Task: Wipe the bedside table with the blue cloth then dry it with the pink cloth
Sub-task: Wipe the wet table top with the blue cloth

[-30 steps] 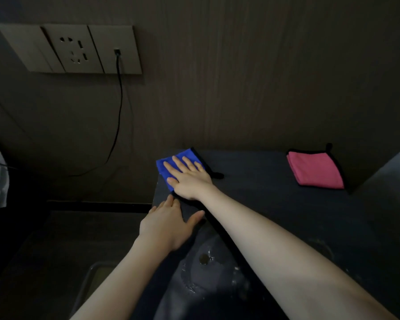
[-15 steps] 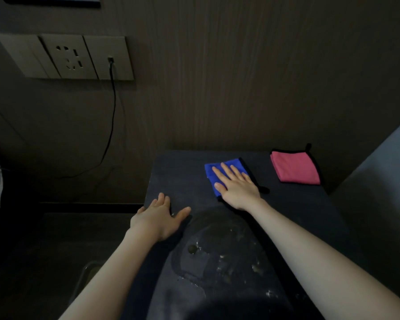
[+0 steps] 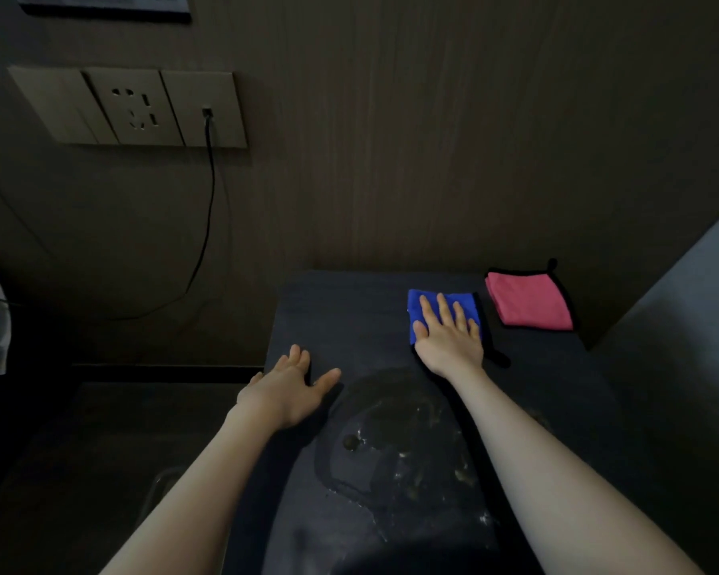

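Two flat hands | right hand (image 3: 449,338) presses blue cloth (image 3: 441,302) | pink cloth (image 3: 530,300) beside

place: bedroom | signs: bedside table (image 3: 349,309); wall socket panel (image 3: 133,107); plugged-in cable (image 3: 208,209)

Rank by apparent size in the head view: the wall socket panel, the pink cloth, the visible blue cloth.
1. wall socket panel, clearly the largest.
2. pink cloth.
3. blue cloth, smallest as seen, but the right hand covers part of it, so its full size may match the pink one.
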